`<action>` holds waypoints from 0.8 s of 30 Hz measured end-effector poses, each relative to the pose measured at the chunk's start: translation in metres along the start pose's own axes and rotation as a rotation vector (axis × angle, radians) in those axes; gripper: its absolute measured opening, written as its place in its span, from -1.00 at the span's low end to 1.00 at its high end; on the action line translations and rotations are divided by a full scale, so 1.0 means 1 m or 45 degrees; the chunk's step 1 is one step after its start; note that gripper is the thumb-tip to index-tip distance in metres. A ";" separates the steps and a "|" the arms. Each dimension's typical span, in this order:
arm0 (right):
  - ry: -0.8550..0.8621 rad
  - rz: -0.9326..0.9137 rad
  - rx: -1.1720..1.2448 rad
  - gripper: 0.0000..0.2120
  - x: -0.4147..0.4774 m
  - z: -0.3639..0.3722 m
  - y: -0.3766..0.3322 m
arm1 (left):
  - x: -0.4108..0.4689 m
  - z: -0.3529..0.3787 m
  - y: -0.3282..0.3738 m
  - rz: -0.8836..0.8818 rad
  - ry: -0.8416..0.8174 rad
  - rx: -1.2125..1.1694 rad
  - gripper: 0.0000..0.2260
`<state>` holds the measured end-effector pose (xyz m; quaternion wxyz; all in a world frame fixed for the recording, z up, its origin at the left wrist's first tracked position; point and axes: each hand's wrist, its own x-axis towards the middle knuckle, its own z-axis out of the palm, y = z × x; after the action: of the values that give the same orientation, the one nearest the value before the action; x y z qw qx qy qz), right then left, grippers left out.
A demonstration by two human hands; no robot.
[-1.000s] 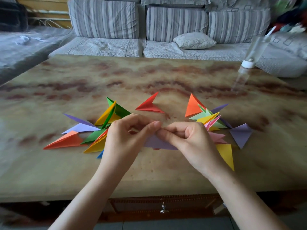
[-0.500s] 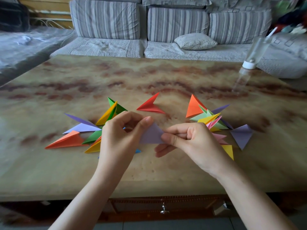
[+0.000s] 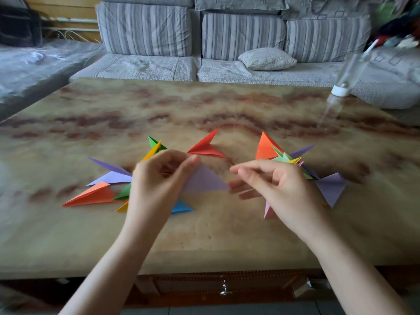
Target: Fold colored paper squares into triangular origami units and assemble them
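My left hand (image 3: 159, 180) pinches a lilac folded paper triangle (image 3: 205, 180) by its left corner, held just above the table. My right hand (image 3: 279, 185) hovers to the right of that triangle with loosely curled fingers and holds nothing; its fingertips are close to the triangle's right tip. Behind my left hand lies a heap of folded units, among them an orange one (image 3: 91, 196), a lilac one (image 3: 109, 177) and a blue one (image 3: 181, 208). A red unit (image 3: 205, 147) lies alone in the middle. A second heap (image 3: 281, 155) with an orange triangle (image 3: 264, 146) sits behind my right hand.
A marbled tan table (image 3: 204, 105) bears everything. A lilac folded piece (image 3: 331, 187) lies at the far right of the heaps. A clear bottle with a white cap (image 3: 345, 78) stands upside down at the table's back right corner. A striped grey sofa (image 3: 227, 42) runs behind.
My right hand has let go of the lilac triangle and drawn off to the right. The left hand has lifted the triangle slightly and kept hold of it.
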<state>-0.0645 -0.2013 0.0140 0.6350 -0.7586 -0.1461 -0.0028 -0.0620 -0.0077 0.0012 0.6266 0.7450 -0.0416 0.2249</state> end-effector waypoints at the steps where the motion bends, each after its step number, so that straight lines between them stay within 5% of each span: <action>1: 0.035 -0.024 -0.005 -0.78 0.001 0.001 0.000 | -0.003 0.005 0.001 0.018 -0.033 0.057 -0.89; 9: 0.054 -0.111 -0.153 -0.76 0.004 0.023 0.009 | -0.008 0.017 0.001 0.112 -0.094 0.193 -0.81; 13: 0.135 -0.107 -0.128 -0.72 0.010 0.022 0.013 | -0.005 0.015 -0.002 0.082 -0.020 0.235 -0.93; 24: 0.257 -0.013 -0.756 -0.90 0.031 0.036 0.046 | -0.004 0.011 0.002 0.051 0.073 0.186 -0.89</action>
<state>-0.0315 -0.1667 -0.0314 0.3968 -0.9061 -0.0788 -0.1239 -0.0638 -0.0194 0.0002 0.5669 0.7809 -0.0221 0.2612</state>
